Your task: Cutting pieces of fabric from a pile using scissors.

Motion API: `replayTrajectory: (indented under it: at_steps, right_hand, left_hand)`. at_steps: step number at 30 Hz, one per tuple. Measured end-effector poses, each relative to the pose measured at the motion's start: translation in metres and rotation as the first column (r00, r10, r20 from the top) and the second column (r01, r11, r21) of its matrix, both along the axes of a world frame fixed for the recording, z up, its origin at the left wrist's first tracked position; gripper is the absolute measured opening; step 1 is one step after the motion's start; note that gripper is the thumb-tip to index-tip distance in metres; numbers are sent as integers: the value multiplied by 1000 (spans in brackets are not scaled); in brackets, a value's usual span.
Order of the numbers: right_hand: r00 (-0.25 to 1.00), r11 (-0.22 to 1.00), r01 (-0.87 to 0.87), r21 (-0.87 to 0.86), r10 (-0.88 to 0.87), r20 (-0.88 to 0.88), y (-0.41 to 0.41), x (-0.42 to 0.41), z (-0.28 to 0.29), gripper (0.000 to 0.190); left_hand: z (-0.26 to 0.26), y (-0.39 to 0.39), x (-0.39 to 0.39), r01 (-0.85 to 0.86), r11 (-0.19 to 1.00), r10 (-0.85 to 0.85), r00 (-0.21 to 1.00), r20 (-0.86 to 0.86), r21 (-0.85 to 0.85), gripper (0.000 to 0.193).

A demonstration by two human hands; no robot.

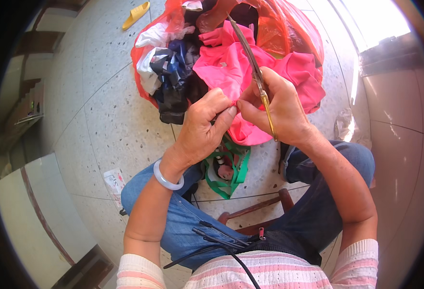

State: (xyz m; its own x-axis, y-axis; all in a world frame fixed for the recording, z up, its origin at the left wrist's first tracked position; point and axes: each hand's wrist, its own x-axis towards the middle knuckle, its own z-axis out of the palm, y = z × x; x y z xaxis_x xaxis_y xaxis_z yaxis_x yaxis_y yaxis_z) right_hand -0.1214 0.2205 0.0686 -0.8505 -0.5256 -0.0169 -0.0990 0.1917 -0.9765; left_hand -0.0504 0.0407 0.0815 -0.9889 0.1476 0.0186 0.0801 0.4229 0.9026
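Note:
Bright pink fabric (230, 61) spreads from a large red plastic bag (305, 32) down towards me. My left hand (204, 124) pinches a small gathered part of it between thumb and fingers. Right beside that spot, the thumb and a finger of my right hand (275, 108) meet at the same bit of fabric. Scissors (249, 50) with gold-coloured handles also rest in my right hand, their blades pointing away from me over the fabric; the blades look nearly together. Dark and white crumpled plastic or cloth (172, 68) lies in the bag's left side.
Below my hands a green-edged bag (242, 169) holds small items on the tiled floor. A wooden stool rung (255, 207) shows between my knees. A yellow slipper (136, 15) lies at the upper left, a printed packet (114, 182) by my left knee. Black cords (219, 245) cross my lap.

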Motion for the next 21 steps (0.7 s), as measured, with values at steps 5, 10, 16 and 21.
replayTrajectory:
  at_steps: [5,10,16,21]
  right_hand:
    - [990,990,81,-112,-67,126,-7,2,0,19]
    - [964,959,174,-223,-120,237,3,-21,-6,17]
    - [967,934,-30,-356,118,228,-5,-4,-4,29]
    - [985,943,-160,-293,173,21,-2,-6,-6,27]
  left_hand:
    - [7,3,1,1,989,-36,973,-230,-149,4]
    - [9,2,8,-9,994,15,999,-51,110,10]
    - [5,-2,7,-166,924,87,968,234,345,18]
    - [4,0,6,-219,837,18,927,375,501,17]
